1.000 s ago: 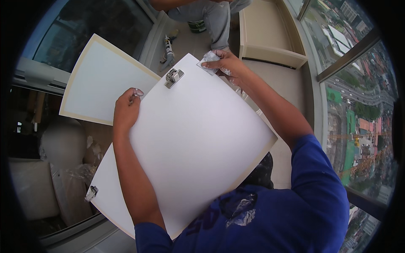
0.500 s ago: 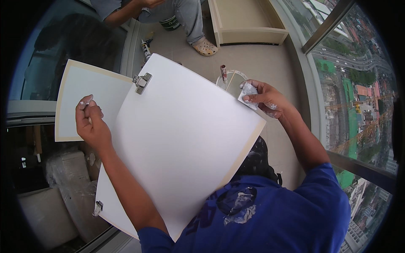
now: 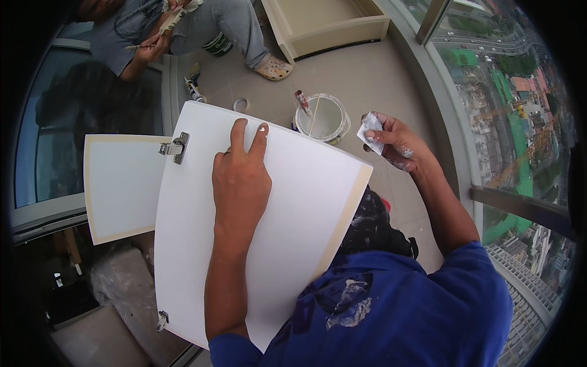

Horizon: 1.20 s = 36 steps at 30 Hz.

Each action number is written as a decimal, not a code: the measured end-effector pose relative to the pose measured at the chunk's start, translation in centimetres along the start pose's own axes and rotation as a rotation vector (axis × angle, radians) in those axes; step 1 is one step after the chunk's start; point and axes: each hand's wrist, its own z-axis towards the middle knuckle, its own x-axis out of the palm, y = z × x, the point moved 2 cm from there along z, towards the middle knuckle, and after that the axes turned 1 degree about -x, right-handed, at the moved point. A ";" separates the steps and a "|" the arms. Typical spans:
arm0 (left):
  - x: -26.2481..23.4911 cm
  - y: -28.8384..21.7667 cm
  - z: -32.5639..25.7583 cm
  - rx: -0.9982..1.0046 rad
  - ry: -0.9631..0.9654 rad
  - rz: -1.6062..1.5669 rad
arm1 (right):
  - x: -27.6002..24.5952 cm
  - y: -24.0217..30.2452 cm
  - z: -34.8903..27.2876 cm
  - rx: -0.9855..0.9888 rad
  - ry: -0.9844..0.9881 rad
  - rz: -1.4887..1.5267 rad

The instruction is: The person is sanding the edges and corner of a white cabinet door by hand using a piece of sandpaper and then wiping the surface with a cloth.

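A white cabinet door [image 3: 293, 189] with a tan edge strip lies tilted across my lap. Two metal hinges are fixed along its left side, an upper hinge [image 3: 178, 147] and a lower hinge [image 3: 162, 321]. My left hand [image 3: 242, 168] rests palm down on the door's upper part, index and middle fingers stretched toward the far edge; the other fingers look curled. Off the door's right corner, my right hand [image 3: 394, 142] pinches a folded piece of sandpaper [image 3: 370, 133], whitish grey, between thumb and fingers. White dust or paste marks this hand.
Beyond the door stands a white bucket [image 3: 327, 119] with a stick and a paint-smeared handle. A tape roll [image 3: 241, 104] and a caulk tube [image 3: 194, 92] lie near the wall. Another person [image 3: 140, 43] sits far left, beside a drawer-like wooden box [image 3: 330, 37]. Another white panel [image 3: 122, 183] is at left.
My left hand has come from beside the door's left edge onto its surface, fingers extending. My right hand has lifted the sandpaper off the door's edge. The view has shifted.
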 end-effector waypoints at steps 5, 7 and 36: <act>0.3 -1.9 0.4 0.092 0.097 -0.003 | 1.4 1.4 -1.3 0.030 0.047 -0.017; 0.7 -2.6 0.1 0.146 0.094 -0.001 | 1.1 1.3 -1.2 0.042 0.062 -0.053; 2.0 -7.4 -7.2 0.162 0.011 -0.239 | 7.6 0.9 1.9 -0.101 0.008 -0.556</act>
